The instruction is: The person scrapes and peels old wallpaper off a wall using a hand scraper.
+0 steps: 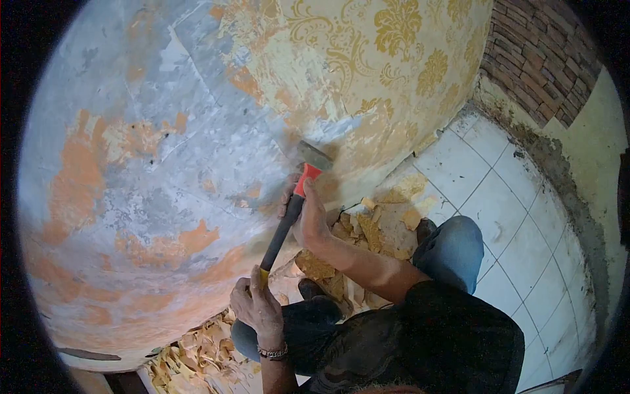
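Note:
A long-handled scraper (283, 231) has a broad grey head, a red neck, a black shaft and a yellow part near its lower end. Its head (315, 156) is at the wall surface, beside the torn edge of the patterned wallpaper (367, 59); whether it touches cannot be told. My right hand (311, 215) is closed round the upper shaft, just below the red neck. Lower down, my left hand (259, 308), with a bracelet at the wrist, grips the yellow end. Left of the tool, the wall (197, 157) is stripped to grey and orange patches.
Scraps of peeled wallpaper (371, 236) lie on the floor along the wall, with another heap (197, 354) at lower left. My bent knees (453, 253) are close to the wall. White floor tiles (502, 210) extend right, towards a wall with brick-patterned covering (538, 56).

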